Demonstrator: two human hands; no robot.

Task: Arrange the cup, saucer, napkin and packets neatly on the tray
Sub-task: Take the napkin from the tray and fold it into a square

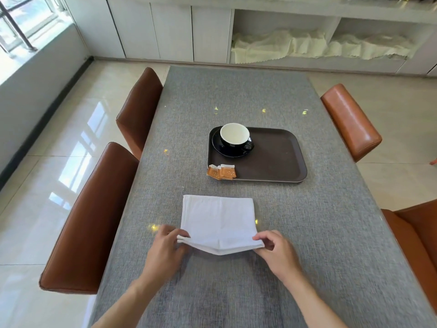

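Hands (165, 247) pinching napkin (218, 221), packets' (221, 172) print unreadable

On the grey woven-cloth bench (236, 95) lies a folded white cloth napkin (218, 221), its near edge lifted off the cloth; the left hand (165, 249) pinches the near left corner and the right hand (275, 252) pinches the near right corner. Beyond it sits a dark brown rectangular plastic tray (276, 162); in the tray's far left corner a black cup with a white inside (235, 136) stands upright on a black round saucer (222, 150); a few orange-and-white paper packets (221, 172) lie overlapping at the tray's near left corner, partly over its rim. Brown leather chairs (94, 221) flank the bench on both sides.
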